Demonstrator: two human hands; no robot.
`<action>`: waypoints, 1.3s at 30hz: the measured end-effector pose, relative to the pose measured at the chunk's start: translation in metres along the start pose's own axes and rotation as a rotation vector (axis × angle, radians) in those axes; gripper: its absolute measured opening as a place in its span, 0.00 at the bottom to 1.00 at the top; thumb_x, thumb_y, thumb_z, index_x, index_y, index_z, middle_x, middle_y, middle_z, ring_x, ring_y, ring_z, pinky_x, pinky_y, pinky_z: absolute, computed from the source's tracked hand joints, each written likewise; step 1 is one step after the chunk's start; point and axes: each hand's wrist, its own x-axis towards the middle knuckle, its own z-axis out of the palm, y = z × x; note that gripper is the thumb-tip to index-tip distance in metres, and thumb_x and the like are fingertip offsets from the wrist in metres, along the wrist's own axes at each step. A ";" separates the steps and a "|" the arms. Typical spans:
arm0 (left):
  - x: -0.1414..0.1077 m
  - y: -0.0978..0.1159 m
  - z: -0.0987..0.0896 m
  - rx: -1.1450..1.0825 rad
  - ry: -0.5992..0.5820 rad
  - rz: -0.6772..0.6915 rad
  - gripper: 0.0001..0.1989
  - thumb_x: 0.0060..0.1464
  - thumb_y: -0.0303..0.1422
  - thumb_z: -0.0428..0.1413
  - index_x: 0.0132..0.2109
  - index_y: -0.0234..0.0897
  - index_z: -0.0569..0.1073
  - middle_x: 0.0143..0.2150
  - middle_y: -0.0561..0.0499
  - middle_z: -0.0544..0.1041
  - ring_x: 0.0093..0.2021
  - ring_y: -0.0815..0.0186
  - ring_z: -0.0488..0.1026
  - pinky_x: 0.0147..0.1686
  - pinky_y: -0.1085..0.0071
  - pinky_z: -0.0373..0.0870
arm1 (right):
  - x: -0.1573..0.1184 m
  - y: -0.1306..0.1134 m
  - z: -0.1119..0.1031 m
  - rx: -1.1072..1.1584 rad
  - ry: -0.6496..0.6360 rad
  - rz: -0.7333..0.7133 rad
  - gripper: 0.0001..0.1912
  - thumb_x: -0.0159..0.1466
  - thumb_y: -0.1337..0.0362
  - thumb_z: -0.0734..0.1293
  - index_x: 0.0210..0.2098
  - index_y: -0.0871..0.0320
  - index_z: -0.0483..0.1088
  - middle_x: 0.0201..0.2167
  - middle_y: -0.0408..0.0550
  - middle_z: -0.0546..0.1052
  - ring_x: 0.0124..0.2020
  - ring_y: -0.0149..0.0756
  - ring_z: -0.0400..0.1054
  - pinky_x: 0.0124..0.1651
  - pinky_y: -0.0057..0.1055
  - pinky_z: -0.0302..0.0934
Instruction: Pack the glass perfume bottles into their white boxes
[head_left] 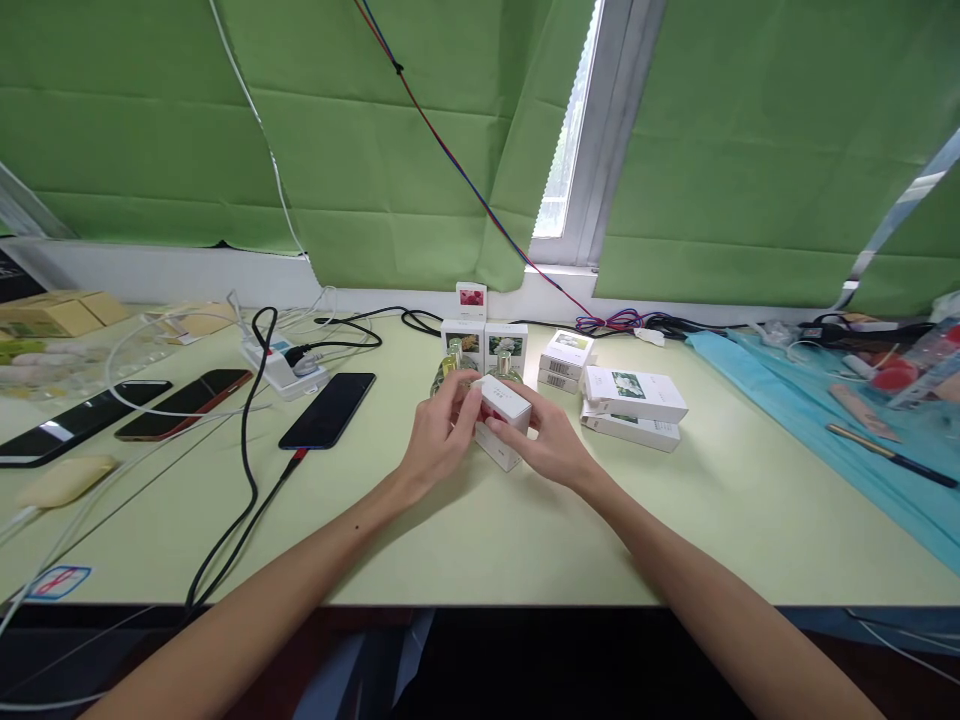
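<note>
Green cloth curtain [420, 150], matte w/ soft horiz. creases, fills the far bkgd in the head view; a pale metal window frame [619, 120] shows btwn its panels. Smooth, pale yellow-green tabletop [600, 540] spans the near side, w/ a straight front edge.

Mid-table, a white carton [508, 402], crisp-edged rect. card w/ a reddish pic on one face, sits tilted btwn both hands. Left hand [439, 430] grips its left side, fingers curled over; right hand [555, 440] grips the right, thumb across the pic'd face. So both are grasping the same box.

Just beyond: two clear glass bottles [505, 365], shiny, partly hidden by the hands, then upright white boxes [508, 345] w/ flower pics, and one small box [471, 300] higher up behind. Right of these, flat-stacked cartons [637, 393], same smooth card, approx. squared up.

Far right: crinkly blue plastic sheet [765, 390] w/ a slim dark pen-like stick [892, 455] on it. Left: glossy black phone [328, 411], rounded corners, plugged into a thin cable [247, 440]; white plastic power strip [279, 372] nearby.
</note>
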 end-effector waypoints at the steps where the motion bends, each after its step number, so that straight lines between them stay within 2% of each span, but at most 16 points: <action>1: 0.001 0.001 0.000 0.024 0.019 0.002 0.16 0.68 0.46 0.49 0.51 0.40 0.70 0.29 0.55 0.73 0.26 0.68 0.71 0.26 0.73 0.67 | 0.000 0.002 0.000 0.004 0.025 0.008 0.22 0.67 0.55 0.68 0.58 0.53 0.71 0.52 0.50 0.79 0.49 0.42 0.73 0.52 0.38 0.68; 6: 0.004 0.001 0.002 0.134 0.071 0.025 0.14 0.67 0.44 0.51 0.50 0.38 0.70 0.37 0.51 0.73 0.30 0.68 0.72 0.26 0.73 0.67 | 0.002 0.007 0.001 0.004 0.137 0.039 0.19 0.65 0.54 0.69 0.52 0.56 0.73 0.49 0.52 0.80 0.47 0.42 0.74 0.48 0.39 0.70; 11: 0.004 -0.004 0.003 0.162 0.011 0.035 0.14 0.68 0.43 0.50 0.52 0.39 0.68 0.48 0.46 0.73 0.34 0.68 0.72 0.28 0.72 0.71 | 0.001 0.006 0.000 -0.047 0.145 0.025 0.17 0.66 0.53 0.68 0.50 0.56 0.72 0.45 0.52 0.81 0.42 0.42 0.74 0.45 0.39 0.70; 17: 0.004 -0.006 0.004 0.144 -0.004 0.037 0.14 0.68 0.43 0.50 0.52 0.39 0.67 0.49 0.45 0.73 0.34 0.68 0.72 0.29 0.71 0.72 | 0.002 0.007 -0.002 -0.175 0.148 -0.038 0.16 0.67 0.53 0.67 0.49 0.55 0.73 0.43 0.50 0.82 0.37 0.40 0.73 0.42 0.38 0.69; 23: 0.003 -0.008 0.005 0.115 -0.007 0.006 0.15 0.68 0.43 0.50 0.54 0.39 0.67 0.48 0.45 0.72 0.36 0.67 0.73 0.29 0.71 0.73 | 0.005 0.012 -0.009 -0.384 0.143 -0.055 0.15 0.68 0.55 0.66 0.49 0.56 0.73 0.39 0.53 0.81 0.37 0.43 0.73 0.39 0.38 0.65; 27: 0.002 -0.009 0.006 0.103 -0.029 -0.002 0.16 0.68 0.44 0.50 0.55 0.39 0.66 0.48 0.45 0.71 0.36 0.67 0.73 0.29 0.71 0.74 | 0.007 0.002 -0.018 -0.655 0.114 0.002 0.13 0.67 0.55 0.67 0.43 0.58 0.73 0.34 0.54 0.79 0.36 0.47 0.71 0.36 0.38 0.60; 31: 0.001 -0.009 0.007 0.132 -0.035 0.019 0.16 0.68 0.43 0.50 0.56 0.39 0.66 0.48 0.45 0.70 0.36 0.67 0.73 0.30 0.71 0.74 | 0.010 -0.016 -0.028 -0.823 0.060 0.120 0.11 0.66 0.54 0.67 0.37 0.56 0.71 0.30 0.55 0.77 0.34 0.48 0.70 0.31 0.35 0.54; 35: 0.001 -0.011 0.007 0.164 -0.035 0.017 0.16 0.68 0.43 0.51 0.55 0.39 0.66 0.48 0.45 0.70 0.36 0.67 0.72 0.29 0.71 0.74 | 0.011 -0.028 -0.036 -0.976 0.079 0.272 0.10 0.63 0.57 0.70 0.33 0.55 0.68 0.27 0.54 0.74 0.29 0.46 0.70 0.29 0.34 0.51; 39: 0.002 -0.015 0.007 0.183 -0.019 0.039 0.15 0.68 0.41 0.51 0.55 0.39 0.66 0.47 0.45 0.71 0.34 0.68 0.72 0.28 0.71 0.72 | 0.014 -0.036 -0.042 -1.065 0.103 0.376 0.07 0.62 0.61 0.69 0.31 0.56 0.69 0.26 0.53 0.72 0.29 0.47 0.71 0.29 0.34 0.51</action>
